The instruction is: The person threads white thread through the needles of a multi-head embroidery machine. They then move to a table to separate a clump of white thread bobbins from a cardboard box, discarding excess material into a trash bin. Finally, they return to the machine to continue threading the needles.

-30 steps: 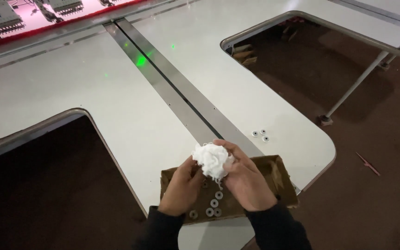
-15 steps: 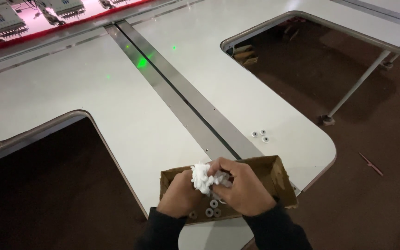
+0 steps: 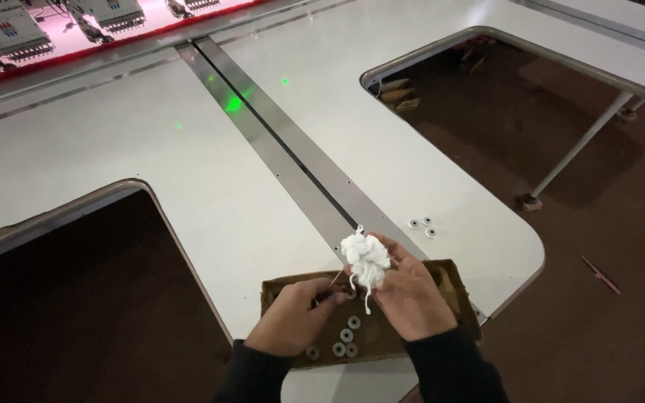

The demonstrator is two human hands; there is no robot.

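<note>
Both sleeves [image 3: 453, 369] cut off at bottom edge. Left hand [image 3: 293, 317] and right hand [image 3: 410, 298] hide much of the cardboard tray [image 3: 453, 280]. Left fingertips hidden behind white thread wad [image 3: 366, 261]. Small rings [image 3: 421, 224] too tiny to identify. Machine heads [image 3: 9, 30] cropped at top edge.

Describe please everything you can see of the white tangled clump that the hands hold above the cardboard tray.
The white clump looks like a loose tangle of thread or soft fibre, bright white and fluffy, with a few strands hanging down and one sticking up. The right hand holds it up by the fingertips, above the shallow brown cardboard tray. The left hand seems to pinch a thin strand leading from it. It does not touch the white table.
</note>
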